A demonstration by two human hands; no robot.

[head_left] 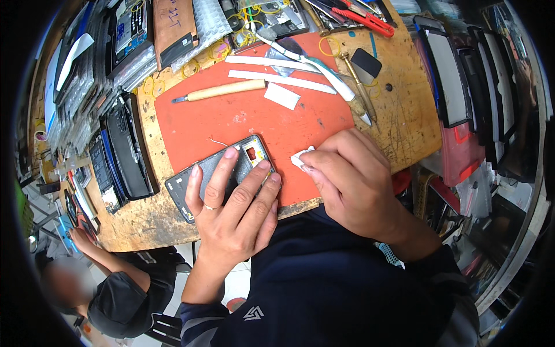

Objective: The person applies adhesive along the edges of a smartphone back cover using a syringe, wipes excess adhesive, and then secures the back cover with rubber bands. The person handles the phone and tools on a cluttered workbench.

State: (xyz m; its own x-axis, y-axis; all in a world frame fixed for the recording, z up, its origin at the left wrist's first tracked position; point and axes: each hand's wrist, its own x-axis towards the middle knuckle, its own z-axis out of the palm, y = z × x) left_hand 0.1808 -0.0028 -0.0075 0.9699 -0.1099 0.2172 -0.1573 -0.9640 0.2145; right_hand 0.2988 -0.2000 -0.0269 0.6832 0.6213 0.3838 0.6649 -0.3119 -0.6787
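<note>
My left hand (234, 214) lies with fingers stretched and spread over a dark phone frame (181, 188), pressing it against an orange mat (202, 124) near the table's front edge. The frame has a square camera opening at its upper right corner. Just right of it, my right hand (355, 179) pinches a small white scrap (299, 157), perhaps tissue or cloth, above the mat. Beyond the hands lie a wooden-handled tool (225, 91), a white card (282, 96), white strips (283, 81) and a white-and-green toothbrush (329, 75).
A brass-coloured screwdriver (359, 87) and red cutter (364, 22) lie at the far right. Phone parts (127, 147) and wrapped stacks (87, 110) crowd the left. Device cases (445, 75) stand on the right. Another person (118, 301) sits at the lower left.
</note>
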